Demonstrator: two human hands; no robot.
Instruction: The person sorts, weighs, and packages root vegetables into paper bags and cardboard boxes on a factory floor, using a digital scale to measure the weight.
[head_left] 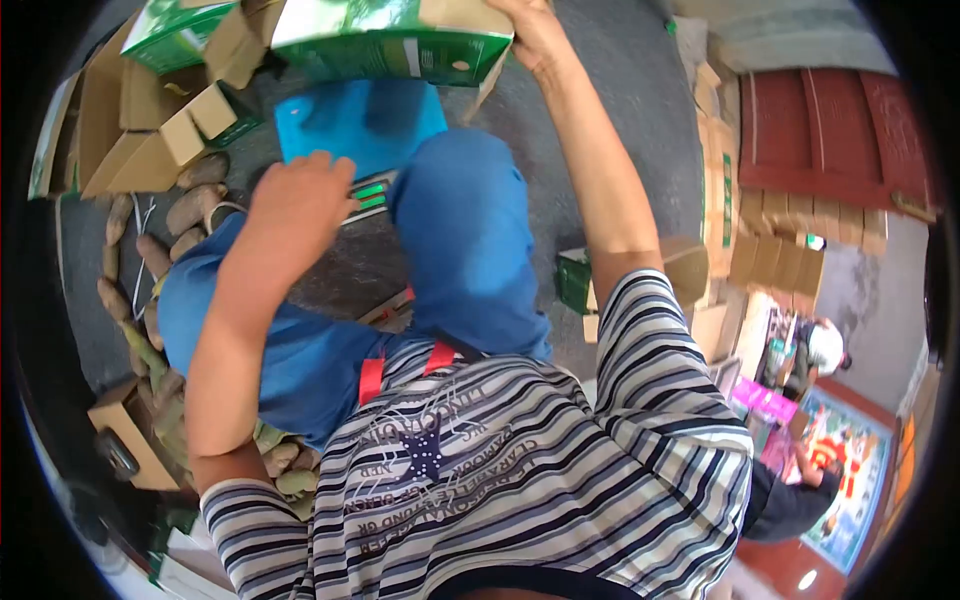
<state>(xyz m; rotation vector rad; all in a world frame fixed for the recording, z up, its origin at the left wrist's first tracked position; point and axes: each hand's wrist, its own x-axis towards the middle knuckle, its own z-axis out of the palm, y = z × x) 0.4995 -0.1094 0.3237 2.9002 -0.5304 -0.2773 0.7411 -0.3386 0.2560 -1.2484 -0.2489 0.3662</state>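
Observation:
My right hand [530,35] grips the right end of a green and white cardboard box [400,52] at the top of the view. Just below that box lies the blue platform [350,125] of a weighing scale. Its display [370,195] glows green beside my left hand [295,205], whose fingers are loosely bent and reach to the display's edge. Nothing shows between those fingers. Brown oblong tubers [195,207] lie on the floor to the left of my left hand.
Open cardboard boxes [140,110] stand at the upper left. More tubers lie by my left leg, near a brown carton [140,435]. Another green box [575,280] sits beyond my right knee. Stacked cartons [775,265] and two people are at the right.

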